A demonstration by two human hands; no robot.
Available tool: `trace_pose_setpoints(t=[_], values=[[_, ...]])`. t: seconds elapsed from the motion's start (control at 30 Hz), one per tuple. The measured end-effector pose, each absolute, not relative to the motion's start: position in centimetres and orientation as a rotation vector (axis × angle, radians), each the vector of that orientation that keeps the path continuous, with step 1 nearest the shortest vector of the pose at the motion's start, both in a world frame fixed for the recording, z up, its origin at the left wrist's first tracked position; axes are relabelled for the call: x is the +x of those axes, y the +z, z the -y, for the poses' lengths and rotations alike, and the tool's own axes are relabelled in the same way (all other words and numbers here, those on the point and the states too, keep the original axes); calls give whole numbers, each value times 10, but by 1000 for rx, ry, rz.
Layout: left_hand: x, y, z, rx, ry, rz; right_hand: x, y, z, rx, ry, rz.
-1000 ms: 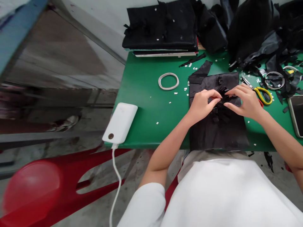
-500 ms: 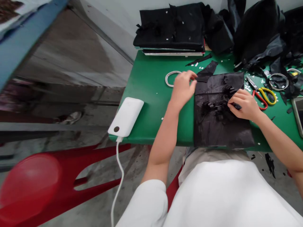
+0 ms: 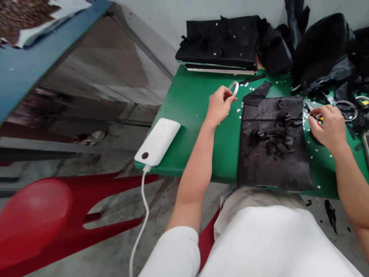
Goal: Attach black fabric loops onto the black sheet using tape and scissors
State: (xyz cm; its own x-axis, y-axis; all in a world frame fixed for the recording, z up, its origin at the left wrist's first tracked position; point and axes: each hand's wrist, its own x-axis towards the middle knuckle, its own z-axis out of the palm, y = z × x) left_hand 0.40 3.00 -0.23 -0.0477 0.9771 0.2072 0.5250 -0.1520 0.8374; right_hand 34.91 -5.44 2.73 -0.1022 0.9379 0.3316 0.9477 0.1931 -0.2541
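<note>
Since the earlier frame, left hand [image 3: 219,105] is lifting the white tape ring [image 3: 234,87] off the green table [image 3: 184,104] and pinching it upright. Right hand [image 3: 328,125] is covering the scissors [image 3: 308,107] beside the black fabric [image 3: 273,157]; whether it grips them is unclear.

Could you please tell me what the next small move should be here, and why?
Probably close the right hand around the yellow-handled scissors lying under its fingers. The left hand holds the white ring of tape clear of the green table, beside the black fabric sheet, so a cutting tool seems needed.
</note>
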Motion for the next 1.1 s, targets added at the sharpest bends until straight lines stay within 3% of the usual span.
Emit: trace_pose_setpoints(t=[0.1,0.23,0.5,0.9,1.1], values=[[20,5,-24,1512,1278,-1303,359,30,52,-2305,-174,1949],[36,6,-15,1418,1366,-1062,359,36,54,-2643,13,1890],[40,7,-9,1519,1400,-1068,375,50,53,-2743,349,2005],[45,9,-3,1528,1367,-1007,369,38,46,-2821,175,1876],[50,16,7,1500,1283,-967,360,44,49,-2353,18,1620]])
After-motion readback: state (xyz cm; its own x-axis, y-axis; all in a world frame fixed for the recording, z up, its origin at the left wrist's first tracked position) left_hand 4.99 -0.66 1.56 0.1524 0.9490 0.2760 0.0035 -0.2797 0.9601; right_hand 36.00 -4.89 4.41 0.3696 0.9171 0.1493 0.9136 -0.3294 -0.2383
